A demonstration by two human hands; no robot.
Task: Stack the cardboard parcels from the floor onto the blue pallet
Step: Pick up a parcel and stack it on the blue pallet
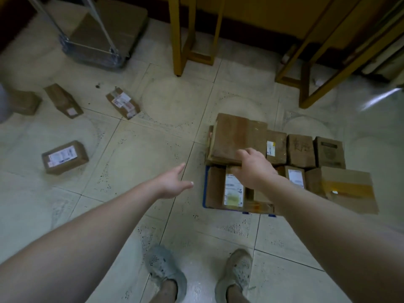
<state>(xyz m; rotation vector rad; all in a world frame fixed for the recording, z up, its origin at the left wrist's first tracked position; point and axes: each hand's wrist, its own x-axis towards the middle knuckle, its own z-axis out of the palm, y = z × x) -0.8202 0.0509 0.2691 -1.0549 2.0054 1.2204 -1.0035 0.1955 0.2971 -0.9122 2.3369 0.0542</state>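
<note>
The blue pallet (205, 186) lies on the tiled floor at the right, almost covered by several cardboard parcels. A large flat parcel (236, 136) sits on top at the pallet's far left corner. My right hand (253, 169) hovers over that parcel's near edge, fingers loosely bent and pointing down, holding nothing. My left hand (172, 182) is stretched out flat above the bare floor, left of the pallet. Loose parcels lie on the floor at the left: a labelled one (65, 157), another labelled one (123, 103), a plain one (63, 101) and one at the frame's edge (24, 102).
A metal trolley (96, 51) carrying a large box (109, 27) stands at the back left. Yellow wooden furniture legs (181, 40) and a second yellow frame (306, 84) stand behind the pallet. My two feet in grey shoes (166, 270) are at the bottom.
</note>
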